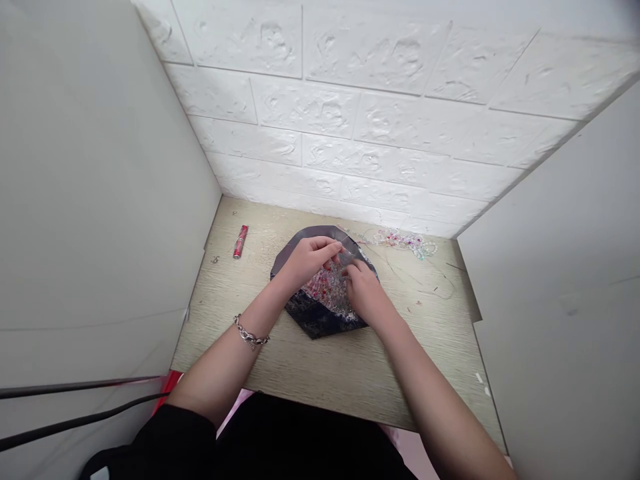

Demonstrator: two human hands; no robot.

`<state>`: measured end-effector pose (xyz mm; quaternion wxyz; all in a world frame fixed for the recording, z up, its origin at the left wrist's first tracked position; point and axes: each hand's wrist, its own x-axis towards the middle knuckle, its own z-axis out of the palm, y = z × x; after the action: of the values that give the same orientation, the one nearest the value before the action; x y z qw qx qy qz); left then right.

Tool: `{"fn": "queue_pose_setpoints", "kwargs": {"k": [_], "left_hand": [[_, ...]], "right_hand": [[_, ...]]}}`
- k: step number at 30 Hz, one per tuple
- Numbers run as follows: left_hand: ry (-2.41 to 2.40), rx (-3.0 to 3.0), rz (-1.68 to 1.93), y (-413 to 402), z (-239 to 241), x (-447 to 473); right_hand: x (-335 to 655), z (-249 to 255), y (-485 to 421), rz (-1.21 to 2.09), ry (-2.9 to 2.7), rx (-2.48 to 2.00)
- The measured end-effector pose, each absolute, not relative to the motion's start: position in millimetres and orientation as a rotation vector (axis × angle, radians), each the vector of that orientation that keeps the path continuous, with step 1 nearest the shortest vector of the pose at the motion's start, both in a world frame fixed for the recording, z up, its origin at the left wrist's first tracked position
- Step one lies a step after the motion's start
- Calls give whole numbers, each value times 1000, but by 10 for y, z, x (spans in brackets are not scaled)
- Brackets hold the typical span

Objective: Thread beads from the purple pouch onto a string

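A dark, many-sided tray (320, 323) stands on the tabletop, filled with small pink, red and clear beads (325, 287). My left hand (316, 257) is over the tray's far part, thumb and forefinger pinched together at what looks like a thin thread; the thread itself is too fine to make out well. Lower and to the right, my right hand (363, 287) reaches down to the beads with its fingers bent together. What its fingertips hold, if anything, is too small to see. A silver chain bracelet (251, 340) circles my left wrist.
Strings of coloured beads (407, 243) lie at the back right, with loose thread near them. A red tube (241, 241) lies at the back left. White brick-patterned wall behind; pale panels (560, 293) close both sides. Dark cables (85, 420) run at lower left.
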<state>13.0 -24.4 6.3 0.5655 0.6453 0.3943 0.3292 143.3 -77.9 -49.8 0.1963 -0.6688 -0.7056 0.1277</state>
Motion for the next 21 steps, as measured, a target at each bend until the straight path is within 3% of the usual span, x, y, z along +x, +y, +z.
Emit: {"fn": "queue_pose_setpoints", "kwargs": {"k": [7,17,21], "left_hand": [[916,1556,750,-263,58,135],[876,1543,742,-256,61,119],[892,1540,736,-263,66,114]], "right_hand": [[1324,-587,-767,393,-1771,-2011],[1635,-392,-693,1002,-1352,-1762],[1637,-353,-713,751,-1401,-1728]]}}
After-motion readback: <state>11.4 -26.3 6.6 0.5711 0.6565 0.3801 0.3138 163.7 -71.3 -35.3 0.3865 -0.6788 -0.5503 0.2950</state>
